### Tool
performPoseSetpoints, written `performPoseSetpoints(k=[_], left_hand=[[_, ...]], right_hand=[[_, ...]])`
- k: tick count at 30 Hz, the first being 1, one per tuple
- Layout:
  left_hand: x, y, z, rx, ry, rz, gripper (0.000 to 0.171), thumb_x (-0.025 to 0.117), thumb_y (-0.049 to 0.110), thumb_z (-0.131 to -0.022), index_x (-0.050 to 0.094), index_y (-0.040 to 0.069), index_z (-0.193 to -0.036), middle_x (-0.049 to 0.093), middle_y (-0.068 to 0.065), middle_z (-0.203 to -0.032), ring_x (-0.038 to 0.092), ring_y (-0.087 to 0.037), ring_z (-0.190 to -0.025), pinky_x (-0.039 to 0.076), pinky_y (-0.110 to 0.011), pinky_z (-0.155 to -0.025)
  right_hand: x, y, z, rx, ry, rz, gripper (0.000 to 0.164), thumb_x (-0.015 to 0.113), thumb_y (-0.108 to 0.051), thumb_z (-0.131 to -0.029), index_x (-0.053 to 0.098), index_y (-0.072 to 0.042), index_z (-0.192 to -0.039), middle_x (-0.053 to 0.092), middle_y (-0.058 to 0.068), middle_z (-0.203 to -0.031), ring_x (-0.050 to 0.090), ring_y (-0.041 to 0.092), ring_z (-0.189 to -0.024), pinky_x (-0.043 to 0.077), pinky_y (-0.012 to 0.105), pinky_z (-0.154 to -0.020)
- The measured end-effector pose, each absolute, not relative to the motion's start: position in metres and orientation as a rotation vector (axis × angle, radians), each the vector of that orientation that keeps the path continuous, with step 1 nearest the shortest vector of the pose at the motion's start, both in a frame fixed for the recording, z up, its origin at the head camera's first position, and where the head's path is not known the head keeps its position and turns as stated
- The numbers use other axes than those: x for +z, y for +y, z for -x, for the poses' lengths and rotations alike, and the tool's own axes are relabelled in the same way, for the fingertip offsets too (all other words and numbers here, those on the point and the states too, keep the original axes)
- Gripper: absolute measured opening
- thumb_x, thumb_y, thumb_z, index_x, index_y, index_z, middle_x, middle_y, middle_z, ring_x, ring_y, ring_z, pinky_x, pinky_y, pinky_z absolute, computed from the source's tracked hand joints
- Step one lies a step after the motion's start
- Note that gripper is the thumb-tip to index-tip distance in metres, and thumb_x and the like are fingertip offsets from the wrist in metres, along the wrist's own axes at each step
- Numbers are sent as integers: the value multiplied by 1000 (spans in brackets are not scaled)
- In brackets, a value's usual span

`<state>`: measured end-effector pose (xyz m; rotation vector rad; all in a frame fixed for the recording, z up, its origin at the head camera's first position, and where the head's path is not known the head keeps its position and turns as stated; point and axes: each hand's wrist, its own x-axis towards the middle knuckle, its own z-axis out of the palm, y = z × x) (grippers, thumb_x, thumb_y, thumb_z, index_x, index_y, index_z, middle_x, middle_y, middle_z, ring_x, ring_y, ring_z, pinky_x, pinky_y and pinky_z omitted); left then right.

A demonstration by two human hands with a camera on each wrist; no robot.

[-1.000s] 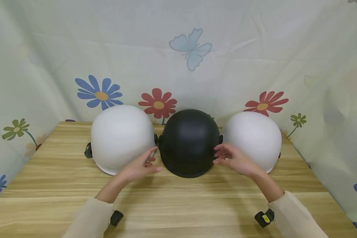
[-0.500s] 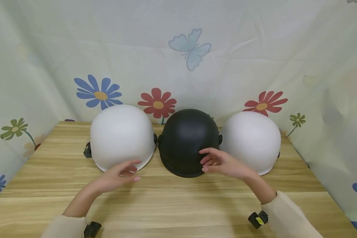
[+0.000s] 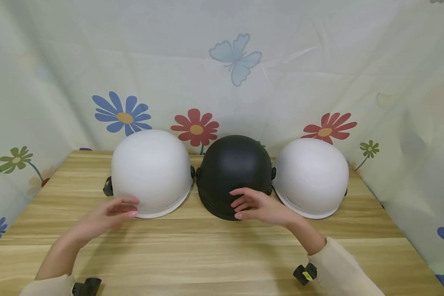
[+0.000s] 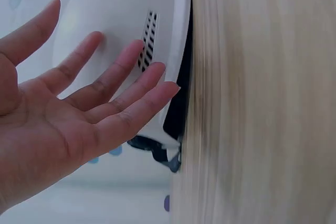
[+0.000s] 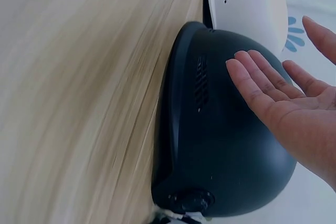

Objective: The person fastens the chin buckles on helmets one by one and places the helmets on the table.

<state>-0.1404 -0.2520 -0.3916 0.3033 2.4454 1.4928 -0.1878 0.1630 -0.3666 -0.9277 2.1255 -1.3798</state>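
Note:
Three helmets sit in a row on the wooden table [image 3: 207, 255]: a larger white helmet [image 3: 151, 168] on the left, a black helmet [image 3: 237, 164] in the middle and another white helmet [image 3: 311, 176] on the right. My left hand [image 3: 103, 218] hovers at the front left of the larger white helmet, fingers spread and relaxed; its vent slots [image 4: 149, 40] show behind the fingers in the left wrist view. In front of the black helmet, my right hand [image 3: 260, 207] overlaps its lower right side with loosely bent fingers. Both hands hold nothing.
Behind the table hangs a pale curtain [image 3: 281, 90] printed with flowers and a butterfly, and it runs along both sides too. A black buckle [image 3: 108, 187] sticks out at the left white helmet's side. Small black cameras [image 3: 305, 273] are worn on both wrists.
My left hand has moved left, from the gap beside the black helmet to the left white helmet's front left. My right hand has shifted left across the black helmet's front. The helmets stay put.

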Motion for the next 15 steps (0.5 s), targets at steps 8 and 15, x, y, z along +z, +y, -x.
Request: performPoseSetpoints(k=[8, 15], left_hand=[[-402, -276, 143, 1582, 2429, -164, 56, 54, 24, -93, 26, -3, -133, 38, -33, -126, 48, -39, -109, 48, -46, -81], [-405, -284, 145, 1633, 2405, -142, 81, 54, 22, -93, -6, 3, -144, 26, -41, -131, 44, -46, -112, 48, -46, -82]], right_hand=[[-368, 142, 190, -1366, 2100, 936, 55, 62, -11, -87, 37, 2, -134, 50, 24, -122, 51, 36, -109, 45, 31, -88], [-369, 128, 191, -1374, 2085, 931, 56, 63, -9, -87, 36, 1, -135, 47, 23, -125, 50, 36, -111, 44, 30, -90]])
